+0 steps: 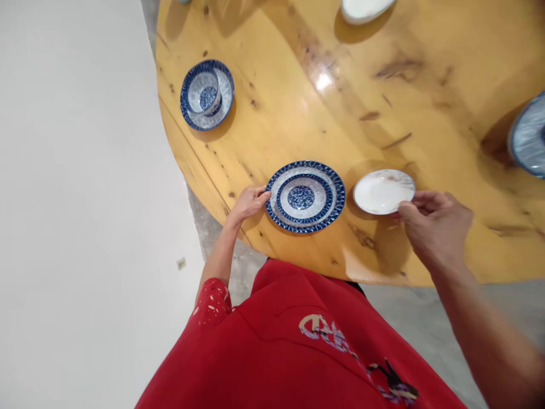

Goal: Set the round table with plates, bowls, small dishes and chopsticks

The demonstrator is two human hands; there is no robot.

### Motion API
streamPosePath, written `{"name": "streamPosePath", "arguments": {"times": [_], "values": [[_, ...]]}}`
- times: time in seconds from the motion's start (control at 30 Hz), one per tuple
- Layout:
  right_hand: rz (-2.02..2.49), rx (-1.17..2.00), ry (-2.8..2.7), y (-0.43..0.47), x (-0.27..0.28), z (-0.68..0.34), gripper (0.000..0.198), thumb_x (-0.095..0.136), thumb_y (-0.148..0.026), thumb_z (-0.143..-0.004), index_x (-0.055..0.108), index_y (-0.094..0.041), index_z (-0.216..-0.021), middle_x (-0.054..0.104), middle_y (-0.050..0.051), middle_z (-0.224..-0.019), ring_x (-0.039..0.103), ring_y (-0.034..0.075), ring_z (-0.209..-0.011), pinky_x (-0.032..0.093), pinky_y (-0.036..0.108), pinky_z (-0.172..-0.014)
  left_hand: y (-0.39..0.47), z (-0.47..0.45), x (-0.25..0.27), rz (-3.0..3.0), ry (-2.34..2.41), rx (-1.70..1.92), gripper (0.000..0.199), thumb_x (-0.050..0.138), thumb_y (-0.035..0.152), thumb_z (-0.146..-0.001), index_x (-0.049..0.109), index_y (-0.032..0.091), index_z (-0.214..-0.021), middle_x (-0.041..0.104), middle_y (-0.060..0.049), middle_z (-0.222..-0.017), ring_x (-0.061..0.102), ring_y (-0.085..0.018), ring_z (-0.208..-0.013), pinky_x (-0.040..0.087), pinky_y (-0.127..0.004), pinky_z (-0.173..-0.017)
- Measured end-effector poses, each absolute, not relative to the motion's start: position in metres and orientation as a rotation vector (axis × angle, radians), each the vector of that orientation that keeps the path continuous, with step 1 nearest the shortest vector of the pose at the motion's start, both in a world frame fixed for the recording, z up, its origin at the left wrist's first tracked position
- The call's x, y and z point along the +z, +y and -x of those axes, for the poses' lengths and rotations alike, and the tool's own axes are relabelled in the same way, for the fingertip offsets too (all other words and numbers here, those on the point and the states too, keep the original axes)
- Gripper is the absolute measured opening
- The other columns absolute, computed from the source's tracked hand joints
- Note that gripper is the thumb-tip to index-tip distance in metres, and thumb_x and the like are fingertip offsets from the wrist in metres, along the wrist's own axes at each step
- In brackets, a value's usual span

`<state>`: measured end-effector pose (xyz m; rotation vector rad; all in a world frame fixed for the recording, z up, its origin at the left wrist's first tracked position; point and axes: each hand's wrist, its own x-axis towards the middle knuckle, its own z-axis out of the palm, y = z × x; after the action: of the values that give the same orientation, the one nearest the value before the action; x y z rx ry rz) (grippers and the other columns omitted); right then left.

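At the near edge of the table, a blue-and-white patterned plate (339, 196) lies flat. A smaller ringed dish seems to sit in its middle, though I cannot tell it surely from a printed pattern. My left hand (252, 203) is closed on the plate's left rim, thumb on top. To the plate's right, a small white oval-looking dish (378, 192) with a faint floral mark is pinched at its right edge by my right hand (440, 224). The thumb shows on the near side; the dish appears slightly above the tabletop, apart from the plate.
The round wooden table (293, 125) has a curved edge before my red apron (289, 341). At the far left, a patterned bowl (207, 96) sits in a blue-rimmed plate (229, 94). Another white dish (366, 10) is at the back, and a blue-rimmed dish (530, 136) at right.
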<state>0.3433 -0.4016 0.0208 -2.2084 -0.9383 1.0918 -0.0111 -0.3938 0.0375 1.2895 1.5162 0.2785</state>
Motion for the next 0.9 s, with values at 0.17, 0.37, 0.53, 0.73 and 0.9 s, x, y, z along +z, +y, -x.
{"name": "streamPosePath", "arguments": {"times": [0.17,0.37,0.53,0.73,0.9], "values": [[2.222,1.067,-0.938,-0.4,0.028,-0.338,0.019,0.059,-0.013,-0.065,0.056,-0.023,-0.08,0.06,0.003,-0.066,0.062,0.021,-0.055,0.053,0.036,-0.057,-0.392,0.01,0.038,-1.292,1.566,0.254,0.026,0.049,0.034,-0.087,0.045,0.019,-0.066,0.04,0.003,-0.062,0.038,-0.012,-0.065,0.031,-0.023,-0.06],[2.206,1.078,-0.956,-0.398,0.029,-0.339,0.018,0.058,-0.015,-0.065,0.058,-0.02,-0.082,0.065,0.006,-0.072,0.065,0.021,-0.06,0.053,0.032,-0.056,-0.391,0.011,0.04,-1.284,1.547,0.281,0.028,0.05,0.037,-0.086,0.045,0.019,-0.065,0.04,0.004,-0.062,0.04,-0.012,-0.064,0.032,-0.023,-0.06],[2.197,1.088,-1.048,-0.398,0.021,-0.341,0.019,0.056,-0.021,-0.068,0.06,-0.019,-0.087,0.067,0.004,-0.072,0.067,0.022,-0.062,0.054,0.033,-0.06,-0.39,0.013,0.047,-1.24,1.563,0.343,0.033,0.053,0.045,-0.088,0.05,0.019,-0.067,0.048,0.003,-0.064,0.047,-0.013,-0.065,0.039,-0.023,-0.062],[2.107,1.082,-1.12,-0.399,0.007,-0.346,0.02,0.054,-0.028,-0.069,0.059,-0.019,-0.087,0.066,0.003,-0.07,0.064,0.021,-0.059,0.051,0.032,-0.059,-0.388,0.02,0.05,-1.086,1.703,0.569,0.034,0.057,0.048,-0.088,0.068,0.016,-0.089,0.071,-0.004,-0.081,0.065,-0.016,-0.074,0.053,-0.026,-0.073],[2.061,1.144,-1.092,-0.398,0.006,-0.341,0.021,0.053,-0.028,-0.068,0.058,-0.02,-0.086,0.064,0.002,-0.069,0.062,0.02,-0.062,0.049,0.03,-0.059,-0.386,0.022,0.052,-1.071,1.818,0.676,0.039,0.058,0.051,-0.087,0.071,0.016,-0.097,0.074,-0.005,-0.087,0.069,-0.016,-0.074,0.057,-0.028,-0.076]]}}
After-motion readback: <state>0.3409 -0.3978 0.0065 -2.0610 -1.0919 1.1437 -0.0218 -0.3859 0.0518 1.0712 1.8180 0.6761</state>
